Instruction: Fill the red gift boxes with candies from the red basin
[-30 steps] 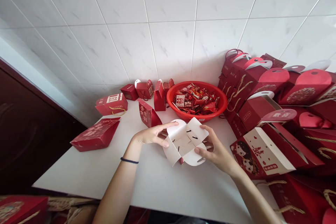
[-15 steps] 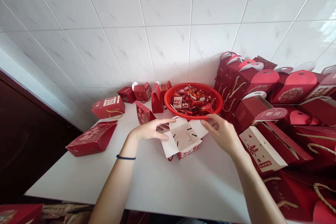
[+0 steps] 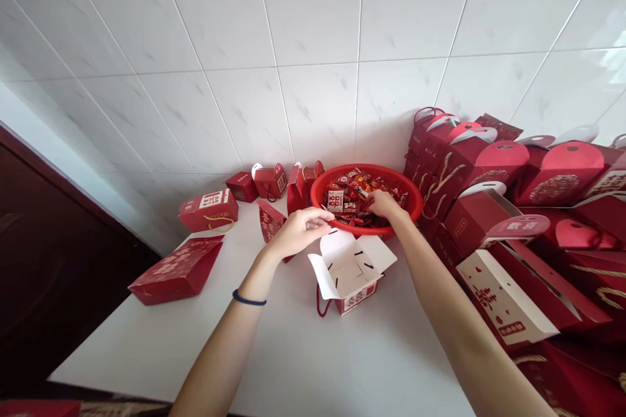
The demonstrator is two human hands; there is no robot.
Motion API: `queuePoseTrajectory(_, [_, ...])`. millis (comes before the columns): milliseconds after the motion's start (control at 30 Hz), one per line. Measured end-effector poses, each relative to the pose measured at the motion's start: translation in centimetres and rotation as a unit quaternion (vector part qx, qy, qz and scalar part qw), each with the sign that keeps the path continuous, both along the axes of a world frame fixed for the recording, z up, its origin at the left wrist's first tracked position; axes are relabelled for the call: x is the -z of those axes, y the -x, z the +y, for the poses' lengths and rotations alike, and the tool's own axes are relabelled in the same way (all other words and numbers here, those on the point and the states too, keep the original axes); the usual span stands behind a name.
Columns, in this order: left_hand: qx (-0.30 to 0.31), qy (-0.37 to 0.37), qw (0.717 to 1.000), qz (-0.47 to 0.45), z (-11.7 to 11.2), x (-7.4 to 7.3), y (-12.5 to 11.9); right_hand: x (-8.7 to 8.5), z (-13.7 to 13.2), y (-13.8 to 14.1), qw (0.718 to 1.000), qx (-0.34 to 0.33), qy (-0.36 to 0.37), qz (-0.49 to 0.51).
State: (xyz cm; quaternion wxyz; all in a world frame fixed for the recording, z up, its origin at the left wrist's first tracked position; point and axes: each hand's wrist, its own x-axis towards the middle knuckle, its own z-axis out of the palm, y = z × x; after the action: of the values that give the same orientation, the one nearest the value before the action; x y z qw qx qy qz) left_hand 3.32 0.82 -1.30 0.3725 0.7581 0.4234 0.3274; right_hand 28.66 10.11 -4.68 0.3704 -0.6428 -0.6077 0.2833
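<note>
My right hand (image 3: 386,204) reaches into a red plastic basin (image 3: 415,208) heaped with red-wrapped candies (image 3: 349,205). Its fingers are bent down among the wrappers, and what they pinch is hidden. My left hand (image 3: 306,229) hovers at the basin's front left rim, thumb and fingers apart, holding nothing. Just below both hands stands a small red gift box (image 3: 359,298) with a white inside. The box's flaps are spread out, nothing lies in it, and a dark red cord handle hangs at its left side.
Stacked red gift boxes (image 3: 489,221) with rope handles crowd the right side. Several small red boxes (image 3: 268,182) stand along the tiled wall (image 3: 317,104). A larger red box (image 3: 176,267) lies at the left of the white table (image 3: 274,352).
My right hand has left the box's right flap and gone forward into the basin. My left hand has moved off the left flap, up and right toward the basin rim.
</note>
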Motion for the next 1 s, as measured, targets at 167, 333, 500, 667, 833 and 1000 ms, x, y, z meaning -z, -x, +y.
queuePoseTrajectory(167, [0.017, -0.024, 1.000, 0.008, 3.8, -0.1, -2.7, 0.3, -0.5, -1.2, 0.988, 0.018, -0.048, 0.145])
queuePoseTrajectory(333, [0.048, -0.033, 0.987, 0.152, 8.0, 0.1, -7.8, -0.4, -1.6, -1.4, 0.940, 0.062, -0.082, 0.325])
queuePoseTrajectory(500, [0.089, 0.024, 0.976, 0.200, 10.5, 1.3, -10.7, -1.2, -2.0, -1.6, 0.893, 0.089, -0.067, 0.437])
queuePoseTrajectory(667, [0.034, 0.046, 0.991, 0.117, 11.7, 2.1, -10.9, -1.4, -2.0, -1.9, 0.866, 0.083, -0.052, 0.491])
queuePoseTrajectory(833, [0.014, 0.089, 0.996, -0.017, 12.1, 1.6, -10.9, -1.0, -1.8, -2.0, 0.856, 0.064, -0.047, 0.511])
queuePoseTrajectory(1000, [0.051, 0.119, 0.987, -0.093, 12.0, 0.4, -11.5, -0.8, -1.7, -1.8, 0.854, 0.035, -0.034, 0.519])
